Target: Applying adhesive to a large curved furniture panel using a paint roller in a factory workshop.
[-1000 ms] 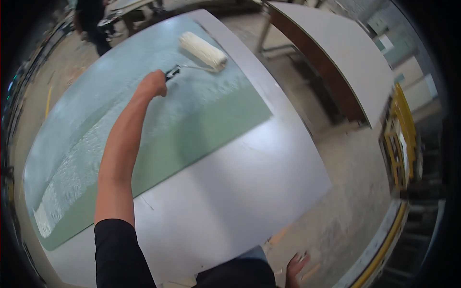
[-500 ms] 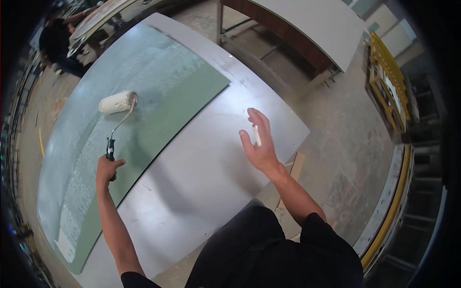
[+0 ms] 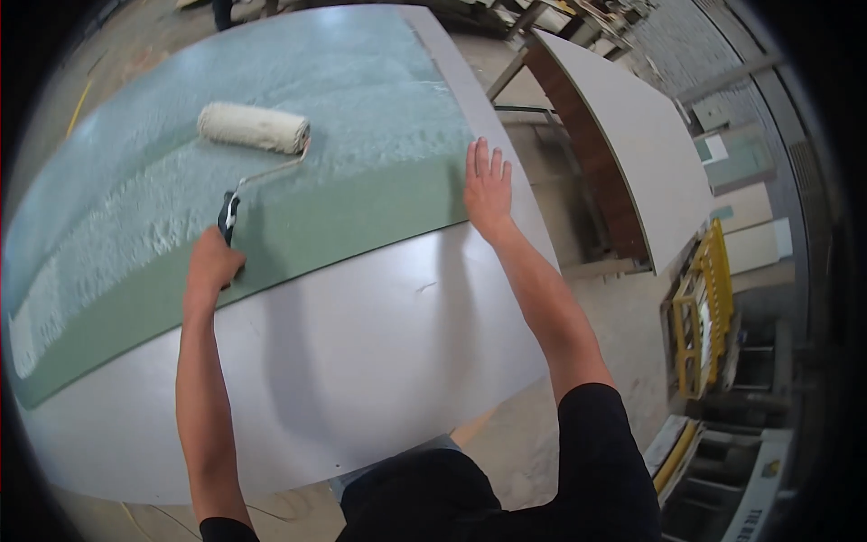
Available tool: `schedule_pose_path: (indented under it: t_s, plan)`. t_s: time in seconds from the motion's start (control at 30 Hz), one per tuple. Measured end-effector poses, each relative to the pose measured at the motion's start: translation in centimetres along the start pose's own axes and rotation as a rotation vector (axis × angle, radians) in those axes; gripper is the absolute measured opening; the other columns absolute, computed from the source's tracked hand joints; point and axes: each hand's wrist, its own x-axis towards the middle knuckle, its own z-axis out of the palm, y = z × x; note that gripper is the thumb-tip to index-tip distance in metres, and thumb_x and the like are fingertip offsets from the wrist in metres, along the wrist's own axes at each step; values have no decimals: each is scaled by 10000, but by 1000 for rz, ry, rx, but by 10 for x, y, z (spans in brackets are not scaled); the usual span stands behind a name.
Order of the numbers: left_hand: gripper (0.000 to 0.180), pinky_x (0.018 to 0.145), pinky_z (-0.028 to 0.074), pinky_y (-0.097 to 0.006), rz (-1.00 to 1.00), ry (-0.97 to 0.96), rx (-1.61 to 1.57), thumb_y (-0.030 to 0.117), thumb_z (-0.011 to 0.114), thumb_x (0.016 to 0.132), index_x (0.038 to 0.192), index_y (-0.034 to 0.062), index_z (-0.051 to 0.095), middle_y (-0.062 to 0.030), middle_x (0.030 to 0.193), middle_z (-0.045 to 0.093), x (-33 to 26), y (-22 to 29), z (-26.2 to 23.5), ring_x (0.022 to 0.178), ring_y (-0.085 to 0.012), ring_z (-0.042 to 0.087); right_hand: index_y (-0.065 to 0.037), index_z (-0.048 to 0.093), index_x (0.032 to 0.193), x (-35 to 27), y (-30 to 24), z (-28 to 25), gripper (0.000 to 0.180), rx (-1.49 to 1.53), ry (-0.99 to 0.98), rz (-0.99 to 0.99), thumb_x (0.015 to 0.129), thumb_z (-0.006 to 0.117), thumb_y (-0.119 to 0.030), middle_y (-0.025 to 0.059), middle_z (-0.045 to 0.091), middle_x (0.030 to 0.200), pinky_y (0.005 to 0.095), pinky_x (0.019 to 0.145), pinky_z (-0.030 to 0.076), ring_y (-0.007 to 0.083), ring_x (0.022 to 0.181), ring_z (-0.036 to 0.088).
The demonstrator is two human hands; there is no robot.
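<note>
A paint roller (image 3: pixel 255 128) with a fluffy off-white cover and a dark handle is gripped in my left hand (image 3: pixel 215 260). Its cover is over the whitish wet coat on a large green panel (image 3: pixel 357 210). Streaky coating spreads across the far part of that panel, while a strip along its near edge stays plain green. At the panel's right end, my right hand (image 3: pixel 489 194) has its fingers stretched out and holds nothing visible. Whether it touches the panel I cannot tell. Beneath the panel is a pale grey tabletop (image 3: pixel 379 316).
Beyond the tabletop's right edge stands another table (image 3: pixel 623 135) with a pale top and brown side. A yellow metal frame (image 3: pixel 704 312) is on the right, with boards (image 3: pixel 754 221) behind it. Part of a person (image 3: pixel 222 14) shows at the top left.
The view has turned. My right hand has gone from above the bare tabletop to the panel's right end. My left hand still grips the roller.
</note>
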Motion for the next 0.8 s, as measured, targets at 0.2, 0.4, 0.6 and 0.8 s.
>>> schedule_pose_path:
  t_s: [0.2, 0.4, 0.6, 0.8]
  plan:
    - [269, 681, 533, -470, -73, -11, 58, 48, 624, 747, 988, -66, 585, -272, 860, 677, -7, 13, -3, 781, -398, 696, -20, 124, 1591, 29, -30, -3, 746, -502, -562, -123, 987, 453, -308, 139, 159, 1660, 547, 1205, 140, 355, 1504, 206]
    - [264, 570, 521, -456, -10, 5, 25, 57, 641, 735, 955, -68, 565, -247, 800, 668, 8, -11, 2, 642, -342, 686, -54, 103, 1602, 7, -7, 5, 712, -819, -731, -126, 1018, 380, -350, 126, 85, 1679, 540, 1215, 47, 362, 1528, 132]
    - [255, 503, 503, -435, 67, 32, -16, 33, 647, 738, 960, -58, 560, -229, 760, 661, 15, -4, 6, 576, -313, 670, -28, 184, 1585, -32, 20, -21, 680, -920, -895, -317, 1019, 390, -342, 175, 100, 1670, 618, 1185, 48, 383, 1534, 91]
    - [327, 451, 495, -405, 7, -114, -48, 57, 721, 697, 951, -38, 539, -167, 687, 642, 10, 4, -17, 503, -246, 633, -70, 417, 1508, -41, 103, -183, 590, 138, -597, 115, 933, 542, -38, 220, 388, 1544, 480, 1081, 388, 329, 1337, 506]
